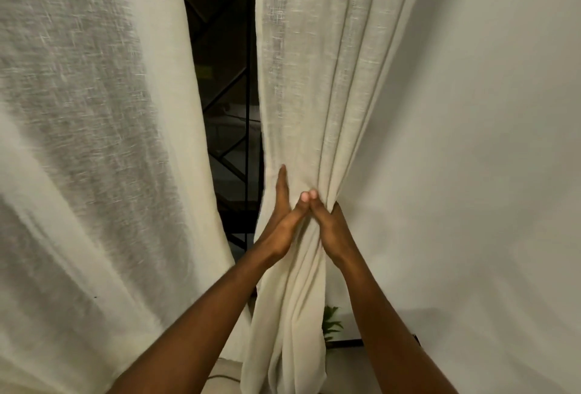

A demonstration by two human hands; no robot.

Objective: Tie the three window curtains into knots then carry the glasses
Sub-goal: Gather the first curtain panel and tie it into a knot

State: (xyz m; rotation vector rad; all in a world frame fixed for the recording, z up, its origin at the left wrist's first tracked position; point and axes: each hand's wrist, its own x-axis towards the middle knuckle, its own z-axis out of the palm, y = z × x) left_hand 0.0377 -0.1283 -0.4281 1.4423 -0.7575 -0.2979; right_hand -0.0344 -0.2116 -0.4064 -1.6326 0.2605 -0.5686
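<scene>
I have the right curtain (314,95) gathered into a bunch between both hands, a little right of the middle of the scene. My left grip (281,230) clasps the bunch from its left side: the fingers (282,181) run straight up along the cloth's left edge and the thumb lies across the front. My right grip (333,230) is wrapped round the bunch from the right, with the fingers out of sight behind the folds and the thumb in front. The two thumb tips touch each other on the front of the cloth.

Above my hands the right curtain hangs in long upright pleats. Below them it falls as a narrow, loose rope of folds towards the near edge of the scene. It is not yet knotted.

The left curtain (78,142) hangs spread out and untied, filling the left side. Between the two curtains is a dark window (226,48) with a black metal grille. To the right is a plain white wall (487,111). Low down, just right of the hanging cloth, green plant leaves (331,321) show.
</scene>
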